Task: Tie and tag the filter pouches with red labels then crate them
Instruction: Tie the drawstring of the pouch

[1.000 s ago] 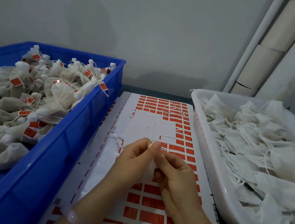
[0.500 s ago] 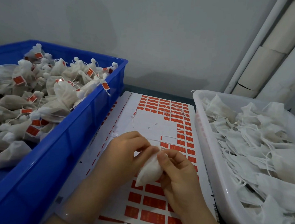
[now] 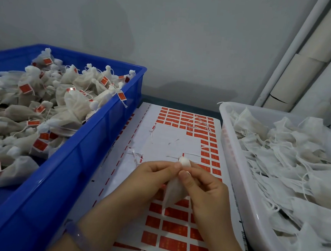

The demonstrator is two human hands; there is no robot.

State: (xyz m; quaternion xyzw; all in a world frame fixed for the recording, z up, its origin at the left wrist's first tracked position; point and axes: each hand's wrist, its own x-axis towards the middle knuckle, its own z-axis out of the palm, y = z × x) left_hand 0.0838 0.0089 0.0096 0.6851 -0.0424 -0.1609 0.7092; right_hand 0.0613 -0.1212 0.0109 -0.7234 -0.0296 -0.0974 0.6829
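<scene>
A white filter pouch (image 3: pixel 173 193) hangs between both hands over the sheet of red labels (image 3: pixel 173 242). My left hand (image 3: pixel 150 175) pinches its gathered neck from the left. My right hand (image 3: pixel 205 188) grips the same neck from the right, thumb on top. The pouch's bunched white top (image 3: pixel 183 161) sticks up above the fingertips, with thin strings running out sideways. The blue crate (image 3: pixel 75 158) on the left is piled with tied pouches carrying red tags (image 3: pixel 26 89). The white tray (image 3: pixel 239 180) on the right holds untied pouches (image 3: pixel 297 155).
Loose string ends (image 3: pixel 197 124) lie on the far part of the label sheet, where many labels are peeled off. A grey wall stands close behind. White pipes (image 3: pixel 304 57) run up the right corner. A clear bracelet (image 3: pixel 76 237) circles my left wrist.
The pouch went from mostly hidden in my hands to hanging below them with its neck cinched. Its bunched top now shows above my fingertips. Both hands stayed over the sheet.
</scene>
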